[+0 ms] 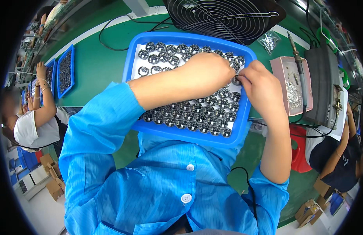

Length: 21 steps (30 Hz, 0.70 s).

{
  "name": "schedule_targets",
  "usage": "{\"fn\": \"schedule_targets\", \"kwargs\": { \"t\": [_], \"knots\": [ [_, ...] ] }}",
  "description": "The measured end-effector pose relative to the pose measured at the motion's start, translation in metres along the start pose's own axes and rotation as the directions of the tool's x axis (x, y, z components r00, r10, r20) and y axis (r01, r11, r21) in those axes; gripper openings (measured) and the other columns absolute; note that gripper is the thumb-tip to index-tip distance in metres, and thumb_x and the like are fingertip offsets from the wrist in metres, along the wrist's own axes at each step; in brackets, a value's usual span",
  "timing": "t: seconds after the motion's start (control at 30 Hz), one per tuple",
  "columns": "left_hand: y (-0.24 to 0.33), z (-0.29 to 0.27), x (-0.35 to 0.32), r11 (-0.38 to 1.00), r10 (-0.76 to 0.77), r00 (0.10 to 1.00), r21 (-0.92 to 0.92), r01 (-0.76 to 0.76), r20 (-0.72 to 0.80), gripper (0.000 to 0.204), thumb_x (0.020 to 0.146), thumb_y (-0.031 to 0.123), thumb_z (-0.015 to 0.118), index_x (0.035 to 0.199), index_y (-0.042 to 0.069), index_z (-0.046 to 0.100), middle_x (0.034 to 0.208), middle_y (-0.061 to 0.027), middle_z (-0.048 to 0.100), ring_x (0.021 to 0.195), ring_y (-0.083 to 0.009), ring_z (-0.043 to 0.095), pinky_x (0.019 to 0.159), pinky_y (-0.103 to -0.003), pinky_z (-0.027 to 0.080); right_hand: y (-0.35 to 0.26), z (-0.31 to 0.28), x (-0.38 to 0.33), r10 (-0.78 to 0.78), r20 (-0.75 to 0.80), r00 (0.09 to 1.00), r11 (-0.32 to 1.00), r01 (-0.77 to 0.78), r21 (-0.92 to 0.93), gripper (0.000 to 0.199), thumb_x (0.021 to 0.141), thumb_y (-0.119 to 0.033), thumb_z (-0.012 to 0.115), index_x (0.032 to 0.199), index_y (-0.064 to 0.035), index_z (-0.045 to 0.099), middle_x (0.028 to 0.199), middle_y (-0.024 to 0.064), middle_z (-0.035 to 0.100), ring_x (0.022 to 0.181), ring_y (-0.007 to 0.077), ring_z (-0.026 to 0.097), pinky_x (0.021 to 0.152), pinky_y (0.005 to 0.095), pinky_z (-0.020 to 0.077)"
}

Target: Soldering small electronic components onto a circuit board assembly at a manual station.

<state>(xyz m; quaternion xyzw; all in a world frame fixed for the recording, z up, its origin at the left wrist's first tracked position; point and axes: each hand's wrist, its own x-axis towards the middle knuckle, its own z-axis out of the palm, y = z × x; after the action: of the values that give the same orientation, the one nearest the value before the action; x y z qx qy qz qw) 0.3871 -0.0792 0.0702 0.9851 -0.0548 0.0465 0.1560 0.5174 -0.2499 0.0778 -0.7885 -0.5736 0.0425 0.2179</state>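
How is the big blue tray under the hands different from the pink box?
The blue tray is much bigger; the pink box is small. The tray holds rows of round dark parts; the box holds loose silvery bits. The left hand and right hand are over the tray; a soldering iron lies across the box. Both have open tops.

You're at a green bench (pixel 91 90), green floor (pixel 293 192) below you, cardboard boxes (pixel 54 188) low on your left!
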Motion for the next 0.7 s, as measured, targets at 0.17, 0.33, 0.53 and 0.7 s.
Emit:
{"fn": "schedule_targets", "kwargs": {
  "t": [0.17, 0.33, 0.53, 0.7],
  "knots": [
    [0.003, -0.007, 0.0, 0.999, -0.034, 0.996, -0.016, 0.036, 0.086, 0.016, 0.087, 0.02, 0.072, 0.085, 0.005, 0.073, 0.086, -0.0146, 0.072, 0.086, -0.0368, 0.072, 0.076, -0.049, 0.059, 0.003, -0.005, -0.003, -0.069, 0.071, 0.995, 0.992, 0.061, 0.114, 0.013, 0.089, -0.012, 0.074, 0.1, -0.0053, 0.072, 0.095, 0.0121, 0.066, 0.086, 0.0356, 0.068, 0.076, 0.0434, 0.0544],
    [0.014, -0.003, 0.005, 0.996, -0.067, 0.997, -0.057, 0.069, 0.039, 0.018, 0.09, 0.023, 0.071, 0.088, 0.005, 0.071, 0.091, -0.0122, 0.071, 0.089, -0.036, 0.071, 0.078, -0.049, 0.057, 0.006, -0.001, 0.015, 0.069, -0.059, 0.996, 0.997, -0.066, 0.051, 0.014, 0.09, -0.012, 0.073, 0.102, -0.0057, 0.072, 0.095, 0.0131, 0.066, 0.087, 0.0363, 0.068, 0.077, 0.0432, 0.0543],
    [0.005, -0.011, 0.003, 0.996, 0.02, 0.995, -0.093, -0.011, 0.102, 0.018, 0.095, 0.023, 0.068, 0.095, 0.006, 0.074, 0.095, -0.0122, 0.072, 0.091, -0.0355, 0.071, 0.079, -0.046, 0.058, 0.005, 0.002, 0.015, 0.006, -0.01, 1.0, 1.0, -0.006, -0.001, 0.017, 0.09, -0.013, 0.074, 0.103, -0.003, 0.072, 0.096, 0.0138, 0.066, 0.087, 0.0349, 0.068, 0.076, 0.0428, 0.0547],
    [-0.054, -0.092, -0.043, 0.98, -0.185, 0.944, -0.127, 0.155, -0.274, 0.022, 0.093, 0.021, 0.073, 0.108, 0.005, 0.076, 0.097, -0.0142, 0.074, 0.091, -0.0306, 0.072, 0.08, -0.04, 0.058, -0.012, -0.007, 0.006, 0.016, -0.125, 0.992, 0.993, -0.001, 0.121, 0.019, 0.089, -0.011, 0.077, 0.104, -0.0012, 0.072, 0.092, 0.0131, 0.066, 0.082, 0.0299, 0.067, 0.075, 0.0385, 0.0535]
  ]
}}
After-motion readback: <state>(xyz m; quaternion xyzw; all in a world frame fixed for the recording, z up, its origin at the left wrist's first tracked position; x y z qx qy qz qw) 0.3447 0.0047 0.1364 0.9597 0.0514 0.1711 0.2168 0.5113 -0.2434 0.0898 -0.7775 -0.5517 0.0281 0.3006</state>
